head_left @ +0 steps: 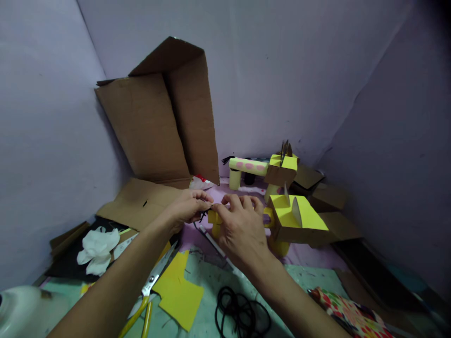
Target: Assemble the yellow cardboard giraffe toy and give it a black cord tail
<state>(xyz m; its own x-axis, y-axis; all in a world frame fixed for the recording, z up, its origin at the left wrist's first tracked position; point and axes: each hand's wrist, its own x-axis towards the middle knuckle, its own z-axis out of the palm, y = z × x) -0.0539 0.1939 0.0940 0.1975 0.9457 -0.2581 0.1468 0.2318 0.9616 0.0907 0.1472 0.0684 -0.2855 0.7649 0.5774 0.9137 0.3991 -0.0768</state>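
A yellow paper animal figure with a box-shaped head point(299, 218) stands in front of me, its tube body mostly hidden by my right hand point(243, 225). That hand wraps over the body, its fingers curled round it. My left hand point(192, 206) pinches at the figure's rear end, where a small tuft of black cord point(203, 215) shows below the fingertips. Behind it stands a second, similar figure, with a pale yellow tube body point(248, 166) with pink spots, a yellow box head point(283, 168) and a black cord tail.
Yellow-handled scissors point(152, 279) and cut yellow paper point(181, 295) lie at the front, near a coil of black cord point(236, 312). A large cardboard box point(155, 126) leans at the back left. Crumpled white tissue point(98, 249) sits left; a floral-patterned item point(352, 312) lies right.
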